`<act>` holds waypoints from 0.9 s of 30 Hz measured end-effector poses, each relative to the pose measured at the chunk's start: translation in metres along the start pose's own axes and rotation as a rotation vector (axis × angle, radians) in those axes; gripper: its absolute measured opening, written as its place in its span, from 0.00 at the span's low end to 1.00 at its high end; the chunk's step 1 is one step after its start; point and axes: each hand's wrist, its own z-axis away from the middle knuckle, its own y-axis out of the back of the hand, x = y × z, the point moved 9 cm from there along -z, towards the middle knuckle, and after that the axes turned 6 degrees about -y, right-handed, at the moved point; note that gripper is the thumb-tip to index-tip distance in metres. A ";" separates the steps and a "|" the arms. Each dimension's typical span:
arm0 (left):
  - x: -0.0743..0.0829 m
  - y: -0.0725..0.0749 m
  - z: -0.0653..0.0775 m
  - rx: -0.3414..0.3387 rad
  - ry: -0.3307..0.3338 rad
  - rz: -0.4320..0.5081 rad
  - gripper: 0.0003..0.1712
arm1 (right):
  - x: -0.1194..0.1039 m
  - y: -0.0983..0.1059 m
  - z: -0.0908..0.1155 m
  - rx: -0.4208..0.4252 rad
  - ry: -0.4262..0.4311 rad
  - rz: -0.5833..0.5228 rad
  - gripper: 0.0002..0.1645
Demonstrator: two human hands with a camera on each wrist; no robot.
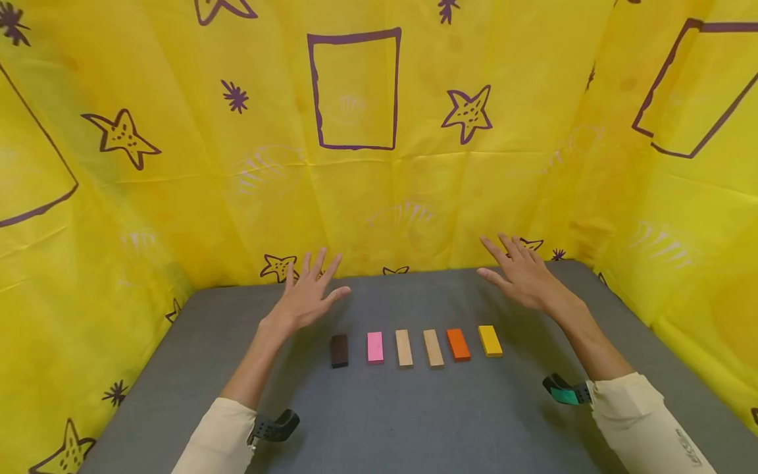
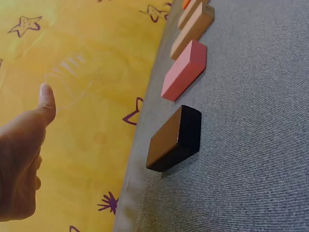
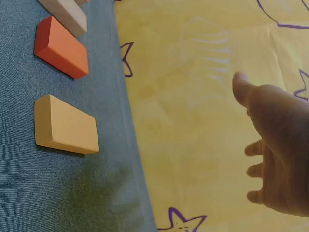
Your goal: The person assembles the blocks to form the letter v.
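Observation:
Several small rectangular blocks lie apart in a row across the grey table. From left to right come a dark brown block (image 1: 339, 351), a pink block (image 1: 375, 347), a plain wood block (image 1: 404, 348), a second plain wood block (image 1: 433, 348), an orange block (image 1: 458, 345) and a yellow block (image 1: 490, 341). My left hand (image 1: 306, 296) hovers behind and left of the dark brown block, fingers spread, holding nothing. Past the yellow block, up and to the right, my right hand (image 1: 524, 276) is held in the air with its fingers extended. Neither hand touches a block.
A grey cloth covers the table (image 1: 379, 421). Yellow fabric (image 1: 355, 217) with drawn starfish and outlined boxes hangs behind it and along both sides. Dark straps, a left one (image 1: 275, 426) and a right one (image 1: 565, 390), stick out by the light sleeves.

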 end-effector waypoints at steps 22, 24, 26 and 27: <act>0.087 -0.038 0.021 -0.084 -0.316 0.032 0.40 | -0.054 -0.027 0.037 0.030 0.319 0.062 0.28; 0.099 -0.045 0.025 -0.108 -0.377 0.019 0.37 | -0.063 -0.036 0.044 0.018 0.372 0.093 0.25; 0.110 -0.052 0.028 -0.131 -0.434 -0.003 0.35 | -0.071 -0.045 0.050 0.003 0.419 0.114 0.23; 0.114 -0.055 0.030 -0.140 -0.457 -0.010 0.34 | -0.074 -0.049 0.053 -0.003 0.441 0.122 0.22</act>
